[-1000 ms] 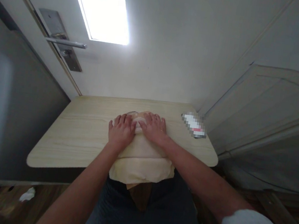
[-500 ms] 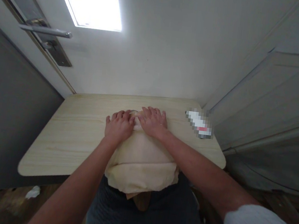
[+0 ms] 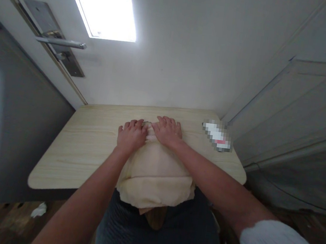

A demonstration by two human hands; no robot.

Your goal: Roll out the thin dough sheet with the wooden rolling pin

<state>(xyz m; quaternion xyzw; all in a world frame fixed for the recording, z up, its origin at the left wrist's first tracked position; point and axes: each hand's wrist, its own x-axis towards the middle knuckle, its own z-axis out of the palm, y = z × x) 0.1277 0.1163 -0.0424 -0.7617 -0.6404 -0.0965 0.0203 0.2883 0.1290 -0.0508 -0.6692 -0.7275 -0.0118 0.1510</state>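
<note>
A cream-coloured cloth is spread from the table's far half over its front edge, folded across and wrinkled along its lower hem. My left hand rests on its far left part, palm down, with fingers apart and slightly bent. My right hand lies on the far right part, fingers spread and thumb towards the left hand. Between the hands the cloth is puckered, and a thin dark curved line shows beside the left fingertips. Below the hem a brown rounded piece sticks out; the cloth hides the rest of it.
The pale wood-grain table stands against a white door with a metal lever handle and a bright window. A blurred-out flat object lies at the table's right. Crumpled white scraps are on the floor at left.
The view has shifted slightly, so the door handle and window appear further right and lower. Both hands stay on the cloth, with the right fingers moved only a little.
</note>
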